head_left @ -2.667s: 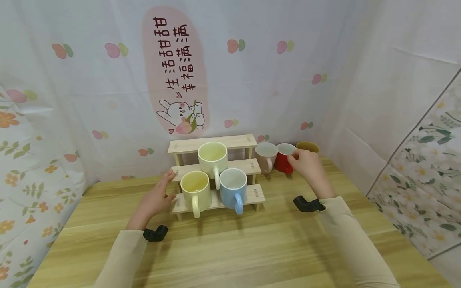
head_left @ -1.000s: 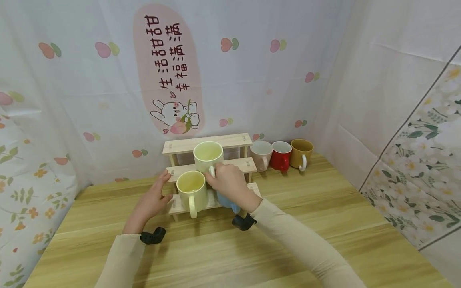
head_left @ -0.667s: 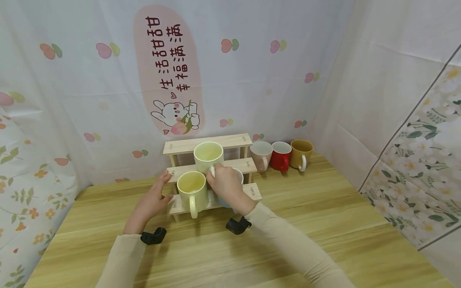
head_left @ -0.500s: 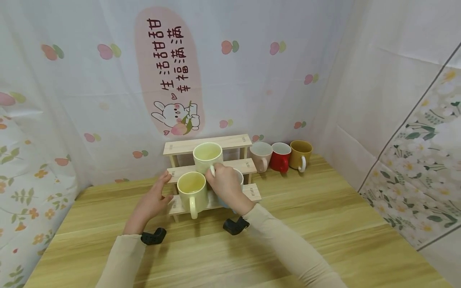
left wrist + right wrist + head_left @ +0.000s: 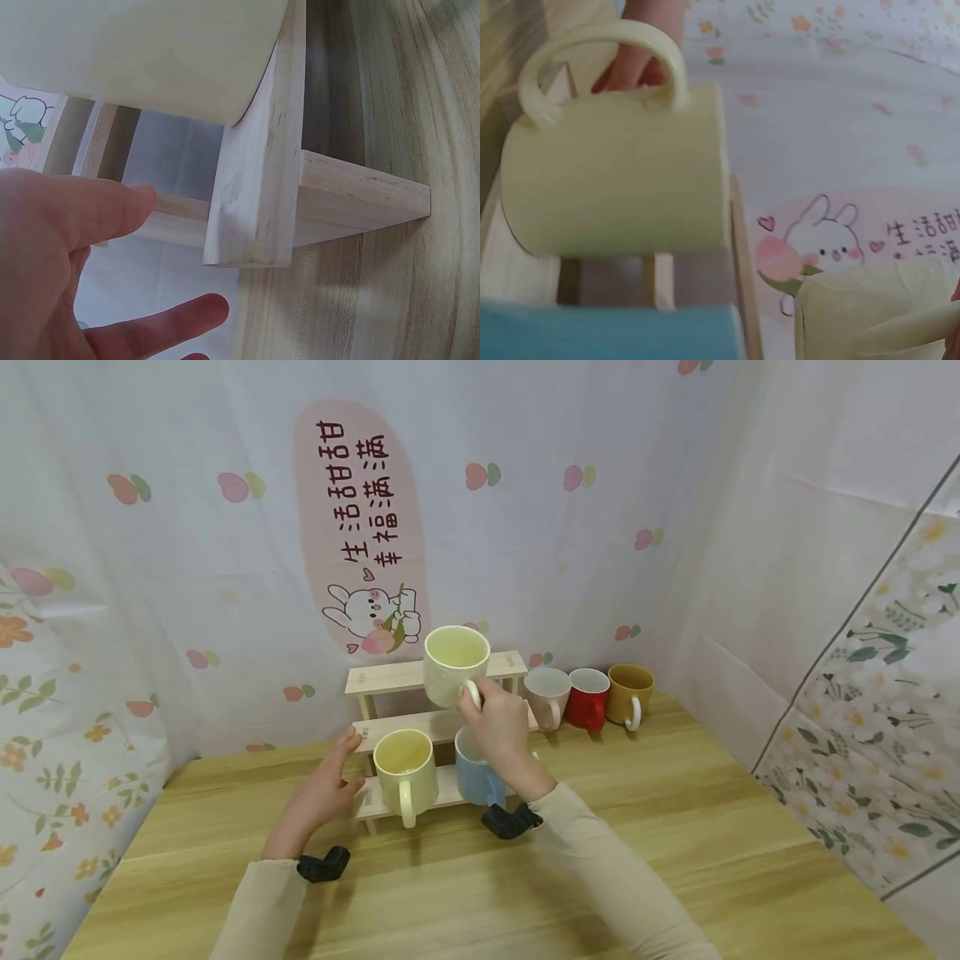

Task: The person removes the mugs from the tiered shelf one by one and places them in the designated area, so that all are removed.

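My right hand (image 5: pixel 501 731) pinches the handle of a pale green mug (image 5: pixel 450 667) and holds it upright above the middle shelf, overlapping the top one. In the right wrist view this pale green mug (image 5: pixel 862 311) shows at lower right. My left hand (image 5: pixel 318 793) rests at the left end of a three-tier wooden rack (image 5: pixel 386 677), fingers extended; the left wrist view has thumb and finger spread beside the shelf end (image 5: pixel 255 195). On the bottom shelf stand a yellow mug (image 5: pixel 405 772) and, partly behind my right hand, a blue mug (image 5: pixel 474 777).
Right of the rack, a pink mug (image 5: pixel 547 697), a red mug (image 5: pixel 587 702) and a mustard mug (image 5: pixel 628 693) with a white handle line up on the wood-grain table (image 5: pixel 675 827). A printed curtain (image 5: pixel 540 552) hangs close behind them.
My right hand came from the mugs on the right to the pale green mug, gripped its handle, and has lifted it up and slightly right off the middle shelf. The left hand stays at the rack.
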A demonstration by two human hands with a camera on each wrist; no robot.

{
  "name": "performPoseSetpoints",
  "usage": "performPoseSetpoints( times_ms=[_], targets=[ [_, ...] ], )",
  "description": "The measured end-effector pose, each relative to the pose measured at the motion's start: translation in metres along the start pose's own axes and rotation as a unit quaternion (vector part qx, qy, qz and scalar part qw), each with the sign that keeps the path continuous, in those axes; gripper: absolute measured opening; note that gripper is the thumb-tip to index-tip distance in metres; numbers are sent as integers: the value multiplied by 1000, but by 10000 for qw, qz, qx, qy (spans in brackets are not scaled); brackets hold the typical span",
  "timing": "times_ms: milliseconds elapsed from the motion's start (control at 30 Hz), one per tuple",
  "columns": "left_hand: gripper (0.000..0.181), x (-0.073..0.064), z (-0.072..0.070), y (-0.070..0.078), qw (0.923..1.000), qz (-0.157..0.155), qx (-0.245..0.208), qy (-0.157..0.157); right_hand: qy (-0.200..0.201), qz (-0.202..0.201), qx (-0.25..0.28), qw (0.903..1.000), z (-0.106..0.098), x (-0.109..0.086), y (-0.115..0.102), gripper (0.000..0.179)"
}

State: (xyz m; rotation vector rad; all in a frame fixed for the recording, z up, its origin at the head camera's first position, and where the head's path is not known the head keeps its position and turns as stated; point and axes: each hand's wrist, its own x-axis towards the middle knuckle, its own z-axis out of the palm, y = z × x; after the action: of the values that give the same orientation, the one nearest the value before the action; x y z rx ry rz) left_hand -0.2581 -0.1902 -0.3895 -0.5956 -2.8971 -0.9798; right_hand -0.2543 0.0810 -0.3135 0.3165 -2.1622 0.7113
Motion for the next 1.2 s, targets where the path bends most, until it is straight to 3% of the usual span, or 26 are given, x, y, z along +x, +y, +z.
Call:
performPoseSetpoints(
  times_ms=[167,367,567,900,1200],
  targets=[
    [68,4,-3,1,9999,133,-23,99,557,-89,-238,9981,-20,10,12,22],
    [67,6,-9,2,9998,134,-36,167,720,-4,-251,9971,-43,13,29,25],
    [68,6,-8,-1,9999,79,37,134,864,-67,-503,9950,-62,2,56,24],
    [68,3,-5,-1,9999,107,-1,127,694,191,-915,9932,-76,-31,119,24],
    [69,1,-1,-1,10000,33,29,-56,54,755,-1064,9914,-77,-63,158,28]
  ],
)
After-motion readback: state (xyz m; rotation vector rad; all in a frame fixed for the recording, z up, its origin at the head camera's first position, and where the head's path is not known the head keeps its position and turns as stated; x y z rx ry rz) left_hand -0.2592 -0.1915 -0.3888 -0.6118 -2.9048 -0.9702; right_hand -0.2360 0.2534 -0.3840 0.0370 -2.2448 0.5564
